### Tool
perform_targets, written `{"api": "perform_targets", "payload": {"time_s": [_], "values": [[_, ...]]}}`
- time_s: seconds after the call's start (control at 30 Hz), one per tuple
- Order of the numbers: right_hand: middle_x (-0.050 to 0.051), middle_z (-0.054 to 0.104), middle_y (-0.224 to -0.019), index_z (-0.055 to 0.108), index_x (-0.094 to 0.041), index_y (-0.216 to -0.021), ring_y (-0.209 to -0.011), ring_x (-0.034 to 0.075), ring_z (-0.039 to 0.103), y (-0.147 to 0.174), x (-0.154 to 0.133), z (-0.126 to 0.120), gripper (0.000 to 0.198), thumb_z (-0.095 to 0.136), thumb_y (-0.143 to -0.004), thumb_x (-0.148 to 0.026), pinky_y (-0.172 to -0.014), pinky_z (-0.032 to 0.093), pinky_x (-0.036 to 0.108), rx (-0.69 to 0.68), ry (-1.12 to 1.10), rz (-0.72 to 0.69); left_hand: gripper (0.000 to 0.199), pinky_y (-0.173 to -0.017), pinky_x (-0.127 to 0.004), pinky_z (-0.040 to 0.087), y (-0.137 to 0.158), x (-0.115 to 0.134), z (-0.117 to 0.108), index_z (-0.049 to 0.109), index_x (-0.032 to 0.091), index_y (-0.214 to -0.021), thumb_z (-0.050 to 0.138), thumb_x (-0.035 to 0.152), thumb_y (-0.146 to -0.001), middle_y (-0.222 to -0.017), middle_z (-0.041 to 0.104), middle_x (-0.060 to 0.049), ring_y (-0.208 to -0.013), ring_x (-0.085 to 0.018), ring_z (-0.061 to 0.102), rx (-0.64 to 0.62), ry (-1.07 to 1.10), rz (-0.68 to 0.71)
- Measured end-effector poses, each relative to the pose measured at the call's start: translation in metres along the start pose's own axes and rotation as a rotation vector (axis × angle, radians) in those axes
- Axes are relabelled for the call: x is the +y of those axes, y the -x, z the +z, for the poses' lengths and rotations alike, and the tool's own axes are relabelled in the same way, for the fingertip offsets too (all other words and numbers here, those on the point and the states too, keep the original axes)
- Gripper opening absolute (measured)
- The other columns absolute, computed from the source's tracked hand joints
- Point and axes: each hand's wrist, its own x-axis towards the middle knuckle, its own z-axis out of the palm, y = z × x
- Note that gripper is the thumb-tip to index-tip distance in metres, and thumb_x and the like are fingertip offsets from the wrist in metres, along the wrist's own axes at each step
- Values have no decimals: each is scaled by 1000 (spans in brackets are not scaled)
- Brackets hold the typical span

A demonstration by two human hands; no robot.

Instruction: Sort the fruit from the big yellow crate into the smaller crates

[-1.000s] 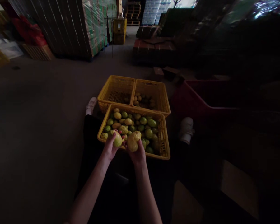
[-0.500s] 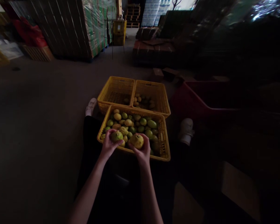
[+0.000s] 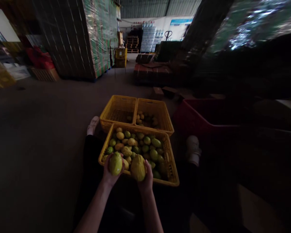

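My left hand [image 3: 108, 177] is wrapped around an oval yellow-green fruit [image 3: 115, 163], its smooth side facing me. In my right hand [image 3: 147, 180] is a larger, ribbed yellow fruit [image 3: 138, 167]. I cannot tell the exact kind of either. Both are held side by side over the near edge of a yellow plastic crate [image 3: 172, 161]. Inside that crate lie many similar fruits, green ones such as the oval fruit [image 3: 156, 142] mostly to the right and yellower ones to the left. My fingers are partly hidden behind the fruits.
Beyond the near crate stand a left yellow crate [image 3: 106, 108] with little fruit and a right yellow crate [image 3: 168, 118] with several fruits. A red bin [image 3: 199, 113] is at the right. Wrapped pallet stacks [image 3: 100, 38] rise behind. My shoes [image 3: 93, 124] flank the crates.
Both fruits have been turned in my hands, from their ends facing me to their long sides. My view has tilted up, so the crates sit lower in the picture.
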Motion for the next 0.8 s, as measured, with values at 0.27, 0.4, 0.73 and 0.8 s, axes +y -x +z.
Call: {"api": "perform_targets", "payload": {"time_s": [0.27, 0.4, 0.73, 0.8], "values": [[5, 76, -92, 72, -23, -97, -82, 23, 73, -9, 18, -15, 36, 69, -72, -48, -69, 59, 36, -214, -236, 90, 26, -89, -32, 53, -13, -8, -8, 64, 24, -113, 52, 31, -90, -108, 73, -6, -101, -17, 69, -103, 328, -143], [4, 76, -94, 72, -25, -97, -79, 20, 71, -10, 16, -24, 38, 69, -72, -54, -63, 58, 32, -244, -291, 126, 40, -86, -23, 51, -16, -12, -17, 53, 37, -129, 54, 28, -90, -108, 73, 2, -99, -11, 69, -125, 278, -102], [8, 75, -94, 71, -19, -88, -92, 22, 70, -23, 23, -16, 28, 60, -79, -44, -76, 59, 36, -88, -349, 236, 35, -72, -28, 58, -27, -13, -13, 57, 18, -118, 42, 16, -86, -88, 70, -5, -80, -17, 71, 296, 496, -67], [7, 75, -85, 69, -20, -80, -87, 23, 70, -31, 29, -23, 26, 65, -77, -46, -77, 59, 40, -75, -294, 210, 40, -67, -31, 59, -33, -16, -20, 55, 20, -121, 40, 14, -85, -87, 69, -5, -76, -18, 70, 403, 486, -41]]}}
